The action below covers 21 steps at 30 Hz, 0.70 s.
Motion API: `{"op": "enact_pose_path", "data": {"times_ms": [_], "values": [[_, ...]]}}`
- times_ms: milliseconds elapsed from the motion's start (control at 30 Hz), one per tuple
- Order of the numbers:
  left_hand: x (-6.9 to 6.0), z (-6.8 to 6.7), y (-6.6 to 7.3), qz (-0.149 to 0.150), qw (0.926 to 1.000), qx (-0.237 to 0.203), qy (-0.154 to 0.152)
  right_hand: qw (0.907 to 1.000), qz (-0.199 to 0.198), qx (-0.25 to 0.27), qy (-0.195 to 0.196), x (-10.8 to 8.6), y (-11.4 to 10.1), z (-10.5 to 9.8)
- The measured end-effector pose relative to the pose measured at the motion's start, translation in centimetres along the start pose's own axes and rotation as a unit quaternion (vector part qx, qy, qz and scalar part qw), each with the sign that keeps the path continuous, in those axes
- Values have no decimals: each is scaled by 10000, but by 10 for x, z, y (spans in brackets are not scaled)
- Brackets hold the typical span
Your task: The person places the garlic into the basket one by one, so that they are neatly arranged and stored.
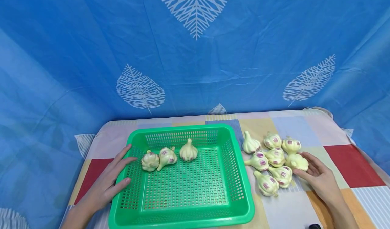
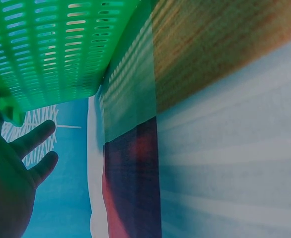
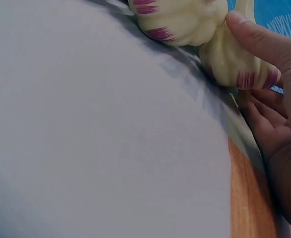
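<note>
A green basket [image 1: 182, 221] holds three garlic bulbs [image 1: 188, 151] near its back left. My left hand [image 1: 111, 178] lies at the basket's left rim with fingers spread and straight; the left wrist view shows this hand [image 2: 16, 173] beside the basket wall [image 2: 61, 54]. To the right of the basket lies a group of several purple-streaked garlic bulbs [image 1: 266, 184]. My right hand [image 1: 320, 176] grips the rightmost bulb [image 1: 297, 162] between thumb and fingers; in the right wrist view, the hand [image 3: 284, 84] has its thumb over that bulb [image 3: 230, 59], beside another bulb [image 3: 180, 20].
A patchwork cloth [image 1: 286, 208] covers the table, with blue leaf-patterned curtains [image 1: 213, 69] behind and at both sides. A small black object [image 1: 315, 226] shows at the bottom edge, near my right forearm.
</note>
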<state>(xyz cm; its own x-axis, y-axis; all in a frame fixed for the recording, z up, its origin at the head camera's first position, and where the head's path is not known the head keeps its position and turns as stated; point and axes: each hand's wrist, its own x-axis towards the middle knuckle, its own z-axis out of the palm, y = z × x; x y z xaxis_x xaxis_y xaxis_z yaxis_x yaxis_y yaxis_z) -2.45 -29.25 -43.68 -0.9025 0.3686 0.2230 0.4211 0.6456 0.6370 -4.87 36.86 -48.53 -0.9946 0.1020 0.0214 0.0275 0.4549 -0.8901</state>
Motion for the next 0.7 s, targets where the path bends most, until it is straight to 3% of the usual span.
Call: {"op": "enact_pose_path", "data": {"times_ms": [333,567,700], "values": [[-1,1,-2,-19,10000,34,15,10000,21,36,29,-5,1,-2],[0,1,-1,-16,10000,39,30,9981,348,493,141,-7,2,-5],[0,1,-1,-6,10000,39,42,9919,484,1144,264,-8,-1,-11]]}}
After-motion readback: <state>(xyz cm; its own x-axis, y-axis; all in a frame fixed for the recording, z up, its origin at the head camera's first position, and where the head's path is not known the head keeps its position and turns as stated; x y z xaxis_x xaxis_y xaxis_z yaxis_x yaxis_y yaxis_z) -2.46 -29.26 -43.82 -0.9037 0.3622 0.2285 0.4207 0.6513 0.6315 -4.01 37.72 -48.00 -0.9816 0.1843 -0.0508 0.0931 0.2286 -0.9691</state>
